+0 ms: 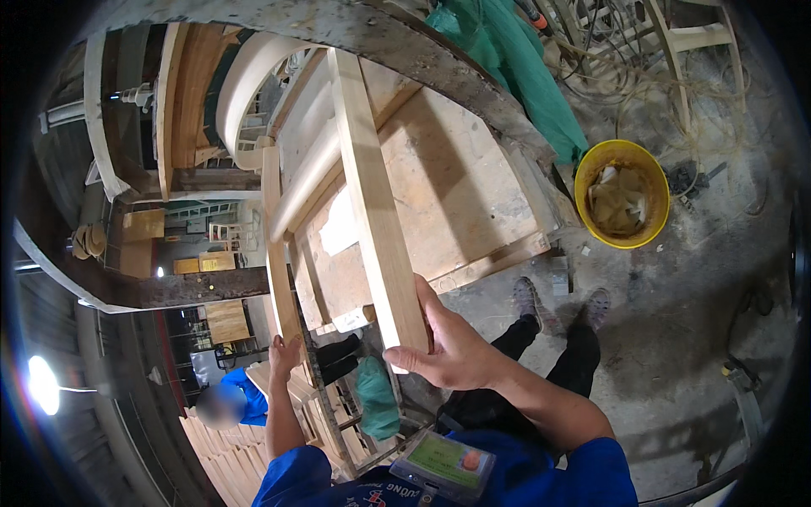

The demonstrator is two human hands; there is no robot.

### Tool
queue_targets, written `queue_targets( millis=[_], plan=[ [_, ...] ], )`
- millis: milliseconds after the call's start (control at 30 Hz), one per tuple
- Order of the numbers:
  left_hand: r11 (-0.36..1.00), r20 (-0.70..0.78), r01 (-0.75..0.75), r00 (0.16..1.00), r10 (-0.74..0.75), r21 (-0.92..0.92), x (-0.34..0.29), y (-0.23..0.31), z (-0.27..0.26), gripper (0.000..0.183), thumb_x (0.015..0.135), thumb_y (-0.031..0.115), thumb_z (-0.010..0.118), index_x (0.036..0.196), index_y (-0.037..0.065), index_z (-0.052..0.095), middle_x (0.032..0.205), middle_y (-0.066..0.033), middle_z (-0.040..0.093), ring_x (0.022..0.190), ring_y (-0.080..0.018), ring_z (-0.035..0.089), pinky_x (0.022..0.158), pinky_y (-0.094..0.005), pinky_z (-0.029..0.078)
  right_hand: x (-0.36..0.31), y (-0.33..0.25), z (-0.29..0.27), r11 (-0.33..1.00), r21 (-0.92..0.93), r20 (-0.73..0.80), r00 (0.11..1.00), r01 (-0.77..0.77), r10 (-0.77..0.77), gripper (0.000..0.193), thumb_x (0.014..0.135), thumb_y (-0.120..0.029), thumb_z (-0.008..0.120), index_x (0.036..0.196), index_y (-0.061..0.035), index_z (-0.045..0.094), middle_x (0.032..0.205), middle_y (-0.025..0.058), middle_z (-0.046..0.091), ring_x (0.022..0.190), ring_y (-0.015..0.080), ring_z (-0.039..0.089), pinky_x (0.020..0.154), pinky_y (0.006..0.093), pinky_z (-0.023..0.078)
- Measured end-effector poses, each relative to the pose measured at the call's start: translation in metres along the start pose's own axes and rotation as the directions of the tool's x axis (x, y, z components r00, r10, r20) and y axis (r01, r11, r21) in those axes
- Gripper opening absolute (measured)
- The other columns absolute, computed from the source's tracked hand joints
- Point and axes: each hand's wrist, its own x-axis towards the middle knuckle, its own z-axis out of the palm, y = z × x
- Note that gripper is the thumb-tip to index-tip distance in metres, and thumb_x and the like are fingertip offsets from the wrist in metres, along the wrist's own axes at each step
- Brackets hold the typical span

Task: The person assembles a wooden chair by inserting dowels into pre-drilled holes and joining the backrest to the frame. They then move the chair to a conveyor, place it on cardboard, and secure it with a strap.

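A pale wooden frame, likely part of a chair, extends away from me over a worn wooden workbench (pixel 456 203). My right hand (pixel 460 342) is closed round the near end of its thick square-edged leg (pixel 372 194), thumb across the end. On the other side, my left hand (pixel 285 355) grips the near end of a thinner wooden leg (pixel 277 279); its fingers are partly hidden. A rounded crosspiece (pixel 308 182) runs between the two legs. Beyond the thinner leg curves a broad bent wooden piece (pixel 245 93); how it joins the frame is unclear.
A yellow bucket (pixel 581 203) with scraps stands on the floor at right, near green sheeting (pixel 524 80) and tangled hoses. Dark curved metal (pixel 473 80) arches over the bench's far side. At left are a co-worker in blue (pixel 245 399), stacked wooden parts (pixel 224 465) and a green bag (pixel 376 397).
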Motion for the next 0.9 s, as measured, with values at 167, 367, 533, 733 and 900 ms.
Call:
queue_targets(
  millis=[167, 367, 533, 733, 900],
  plan=[
    [0.998, -0.009, -0.034, 0.999, 0.034, -0.048, -0.002, -0.014, -0.006, 0.047, 0.085, 0.038, 0.080, 0.090, -0.004, 0.059, 0.077, -0.0157, 0.065, 0.070, -0.0228, 0.062, 0.061, -0.0424, 0.049, -0.003, -0.013, 0.006, 0.992, 0.063, 0.016, 0.994, -0.112, 0.111, 0.089, 0.100, -0.019, 0.072, 0.165, -0.0105, 0.012, 0.140, 0.0131, 0.044, 0.127, 0.0222, 0.050, 0.102, 0.0388, 0.052],
    [0.990, -0.008, -0.076, 0.997, 0.075, -0.121, -0.004, -0.024, -0.015, 0.044, 0.086, 0.035, 0.082, 0.083, -0.001, 0.056, 0.071, -0.0090, 0.057, 0.068, -0.0176, 0.052, 0.061, -0.0397, 0.044, 0.001, -0.020, 0.026, 0.982, -0.046, -0.149, 0.973, -0.185, 0.177, 0.068, 0.101, -0.018, 0.068, 0.155, -0.0071, 0.028, 0.126, 0.0160, 0.058, 0.110, 0.0212, 0.062, 0.091, 0.0366, 0.055],
    [0.959, -0.047, -0.125, 0.992, 0.117, -0.255, -0.002, -0.039, -0.022, 0.046, 0.084, 0.036, 0.084, 0.083, -0.001, 0.057, 0.069, -0.0063, 0.052, 0.066, -0.0171, 0.047, 0.060, -0.0381, 0.042, 0.006, -0.023, 0.048, 0.946, -0.094, -0.307, 0.913, -0.309, 0.268, 0.064, 0.102, -0.025, 0.067, 0.153, -0.0058, 0.034, 0.115, 0.0118, 0.061, 0.092, 0.0175, 0.064, 0.076, 0.0332, 0.056],
    [0.918, 0.027, -0.026, 0.999, 0.040, -0.396, 0.009, -0.068, -0.021, 0.049, 0.084, 0.044, 0.082, 0.092, -0.002, 0.067, 0.073, -0.0123, 0.064, 0.071, -0.0256, 0.063, 0.066, -0.0418, 0.050, 0.015, -0.020, 0.067, 0.904, -0.097, -0.502, 0.805, -0.417, 0.317, 0.063, 0.101, -0.029, 0.069, 0.154, -0.0118, 0.038, 0.107, 0.0081, 0.063, 0.068, 0.0147, 0.067, 0.053, 0.0283, 0.052],
    [0.805, 0.115, -0.043, 0.984, 0.137, -0.591, 0.022, -0.092, -0.003, 0.060, 0.084, 0.046, 0.082, 0.119, -0.002, 0.072, 0.104, -0.0188, 0.078, 0.095, -0.0268, 0.077, 0.083, -0.0391, 0.058, 0.020, -0.020, 0.059, 0.861, -0.172, -0.632, 0.724, -0.478, 0.276, 0.056, 0.101, -0.036, 0.068, 0.146, -0.0090, 0.047, 0.105, 0.0085, 0.065, 0.065, 0.0148, 0.066, 0.047, 0.0276, 0.050]
  ],
)
